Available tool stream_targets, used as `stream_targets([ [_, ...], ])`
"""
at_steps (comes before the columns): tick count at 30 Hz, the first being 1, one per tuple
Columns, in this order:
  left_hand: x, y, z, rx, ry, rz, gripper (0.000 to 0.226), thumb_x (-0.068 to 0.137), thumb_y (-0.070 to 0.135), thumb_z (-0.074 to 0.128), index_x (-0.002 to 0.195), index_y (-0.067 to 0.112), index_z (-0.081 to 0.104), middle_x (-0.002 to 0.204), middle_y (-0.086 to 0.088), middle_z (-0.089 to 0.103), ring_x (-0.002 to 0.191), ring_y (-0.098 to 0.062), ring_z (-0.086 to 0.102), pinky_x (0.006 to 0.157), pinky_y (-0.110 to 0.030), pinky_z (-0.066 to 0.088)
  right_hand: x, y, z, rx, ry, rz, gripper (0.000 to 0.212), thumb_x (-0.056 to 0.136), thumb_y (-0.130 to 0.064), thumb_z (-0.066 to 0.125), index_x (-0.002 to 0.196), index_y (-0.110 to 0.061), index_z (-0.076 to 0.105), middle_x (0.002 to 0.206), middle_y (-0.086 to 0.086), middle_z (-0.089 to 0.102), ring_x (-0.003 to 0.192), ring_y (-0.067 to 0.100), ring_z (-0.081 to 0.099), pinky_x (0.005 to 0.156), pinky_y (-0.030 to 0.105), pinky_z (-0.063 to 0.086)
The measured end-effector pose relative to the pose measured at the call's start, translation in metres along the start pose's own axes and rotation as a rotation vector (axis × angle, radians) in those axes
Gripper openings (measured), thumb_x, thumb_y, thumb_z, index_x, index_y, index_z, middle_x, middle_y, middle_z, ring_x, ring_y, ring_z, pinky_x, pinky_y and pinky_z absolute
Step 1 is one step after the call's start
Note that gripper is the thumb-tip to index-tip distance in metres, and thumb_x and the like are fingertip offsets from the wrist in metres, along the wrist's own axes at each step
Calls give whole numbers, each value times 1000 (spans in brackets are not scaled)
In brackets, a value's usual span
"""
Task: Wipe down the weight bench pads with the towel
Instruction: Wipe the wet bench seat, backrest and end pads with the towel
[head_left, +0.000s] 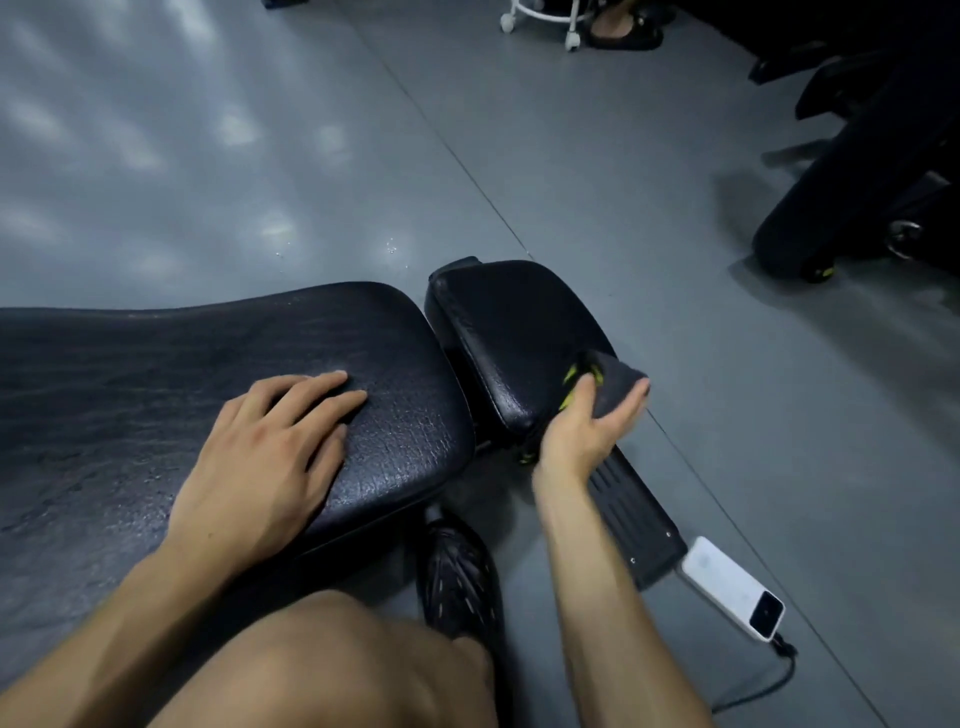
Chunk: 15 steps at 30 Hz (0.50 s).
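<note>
The long black back pad (156, 395) of the weight bench stretches from the left edge to the middle. My left hand (270, 447) lies flat on its right end, fingers spread, holding nothing. Right of it sits the smaller black seat pad (509, 332), tilted. My right hand (587, 426) grips a dark grey towel (615, 382) with yellow-green markings and presses it against the seat pad's near right edge. Part of the towel is hidden under my fingers.
The bench's black base bar (634, 509) runs toward the lower right. A white power bank (732, 587) with a cable lies on the grey floor beside it. My knee and black shoe (457, 577) are below. Dark gym equipment (852, 171) stands at upper right, a wheeled stool (545, 21) at top.
</note>
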<state>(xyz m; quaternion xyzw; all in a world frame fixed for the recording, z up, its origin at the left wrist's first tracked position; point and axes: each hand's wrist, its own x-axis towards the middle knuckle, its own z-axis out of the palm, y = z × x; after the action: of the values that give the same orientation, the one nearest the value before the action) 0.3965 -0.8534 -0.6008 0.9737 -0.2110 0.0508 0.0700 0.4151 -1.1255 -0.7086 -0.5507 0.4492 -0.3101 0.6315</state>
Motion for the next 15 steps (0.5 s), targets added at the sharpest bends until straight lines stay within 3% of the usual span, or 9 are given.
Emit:
stream_targets([
  [2, 0, 1, 0, 18, -4, -1, 44, 97, 39, 43, 135, 27, 62, 143, 6, 58, 122, -28, 52, 99, -46, 42, 49, -13, -2, 90, 40, 241, 62, 93, -35, 61, 151, -24, 43, 148, 6, 53, 131, 23, 56, 110, 41, 47],
  [5, 2, 1, -2, 27, -21, 4, 45, 97, 39, 42, 135, 27, 62, 143, 5, 58, 121, -30, 51, 99, -47, 41, 60, -30, -4, 108, 36, 306, 37, 99, -29, 60, 135, -21, 58, 126, 4, 67, 108, 22, 67, 90, 35, 56],
  [7, 1, 2, -2, 35, -34, -1, 45, 97, 39, 42, 135, 27, 62, 143, 5, 58, 122, -30, 51, 99, -47, 41, 22, -31, -3, 109, 58, 267, 43, 99, -32, 60, 140, -22, 52, 132, 3, 64, 107, 19, 65, 91, 32, 53],
  [11, 3, 3, -2, 31, -38, 4, 46, 97, 40, 40, 136, 27, 62, 144, 5, 57, 123, -31, 52, 99, -47, 41, -48, -17, 3, 92, 8, 255, 74, 99, -36, 59, 160, -31, 16, 149, -1, 41, 123, 14, 48, 100, 26, 37],
  [15, 3, 0, 0, 16, -27, 5, 47, 98, 40, 39, 136, 27, 62, 144, 5, 57, 122, -32, 52, 97, -49, 42, -25, -12, 4, -11, -4, 204, 75, 99, -37, 59, 160, -27, 15, 160, 4, 34, 135, 20, 46, 103, 26, 36],
])
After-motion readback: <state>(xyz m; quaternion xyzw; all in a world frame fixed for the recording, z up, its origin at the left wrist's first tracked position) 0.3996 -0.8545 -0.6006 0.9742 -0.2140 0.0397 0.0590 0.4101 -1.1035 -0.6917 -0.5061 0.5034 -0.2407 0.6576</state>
